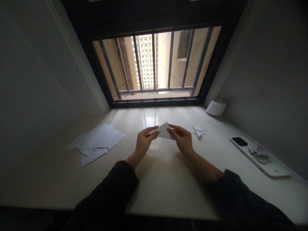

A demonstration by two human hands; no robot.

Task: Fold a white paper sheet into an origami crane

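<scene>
Between my two hands, above the middle of the sill, is a folded piece of white paper [164, 131] shaped like a triangle with its point up. My left hand [145, 138] pinches its left corner between thumb and fingers. On the opposite side, my right hand [182, 138] grips the right edge, thumb in front and fingers behind. Parts of the paper's edges are hidden by my fingertips. To the right of my right hand, a white folded paper crane [198, 131] stands on the sill, apart from my fingers.
A loose pile of white paper sheets and strips [101, 139] lies on the left of the pale sill [163, 186]. On the right lies a white phone [261, 157] with a round grip. A white cylindrical object [216, 107] stands by the barred window [154, 64].
</scene>
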